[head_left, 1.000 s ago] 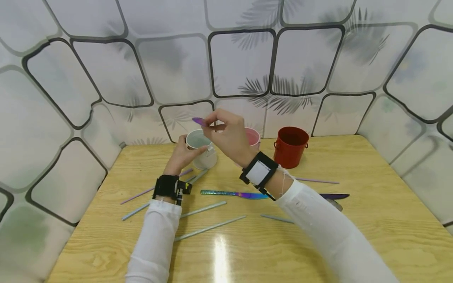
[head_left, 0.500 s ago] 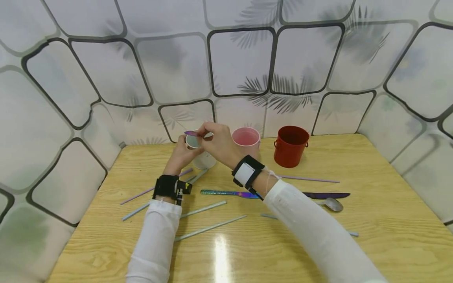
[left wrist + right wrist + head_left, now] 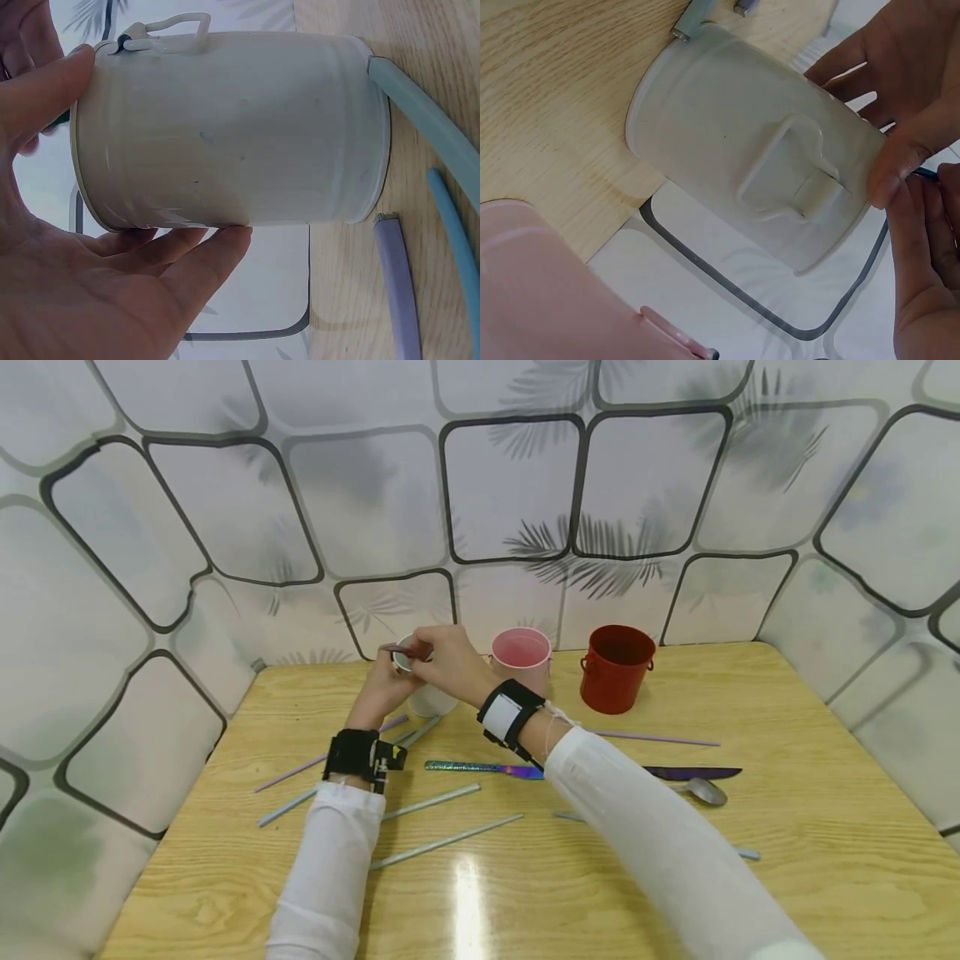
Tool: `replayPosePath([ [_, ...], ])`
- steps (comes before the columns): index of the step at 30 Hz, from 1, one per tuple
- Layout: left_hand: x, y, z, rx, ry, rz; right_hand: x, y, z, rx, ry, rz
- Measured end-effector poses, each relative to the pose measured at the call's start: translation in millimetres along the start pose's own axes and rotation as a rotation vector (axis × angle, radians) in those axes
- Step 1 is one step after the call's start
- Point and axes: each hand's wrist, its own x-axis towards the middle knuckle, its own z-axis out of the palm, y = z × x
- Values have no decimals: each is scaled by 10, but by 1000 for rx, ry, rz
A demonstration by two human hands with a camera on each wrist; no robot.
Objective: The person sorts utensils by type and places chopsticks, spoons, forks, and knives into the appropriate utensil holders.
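Observation:
My left hand [image 3: 382,692] grips a white bucket [image 3: 225,135] near its rim, with the thumb on one side and fingers on the other. The bucket stands upright on the table at the back, its small handle [image 3: 780,176] hanging on the side. Just above its mouth, my right hand [image 3: 455,664] pinches a slim, shiny purplish utensil [image 3: 396,650]. Only its tip shows past the fingers; in the right wrist view it is a dark teal sliver [image 3: 927,173]. Both hands meet at the rim, and the right one hides part of the bucket's opening.
A pink bucket [image 3: 522,668] and a red bucket [image 3: 617,670] stand to the right. A rainbow-coloured knife [image 3: 465,767], a dark purple blade [image 3: 697,773] and a grey spoon [image 3: 707,792] lie in front. Several slim coloured sticks, including a pale green one [image 3: 450,842], are scattered on the table.
My right hand has come down and left with the utensil, from above the bucket to its rim. The left hand keeps its grip on the white bucket.

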Motion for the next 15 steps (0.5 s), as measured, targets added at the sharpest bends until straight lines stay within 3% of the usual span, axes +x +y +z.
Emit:
replayPosePath([
  [10,18,-14,-6,-1,-10,-3,68,-21,33,-23,-60,46],
  [15,50,-16,7,12,-5,35,90,-34,38,-19,-94,77],
])
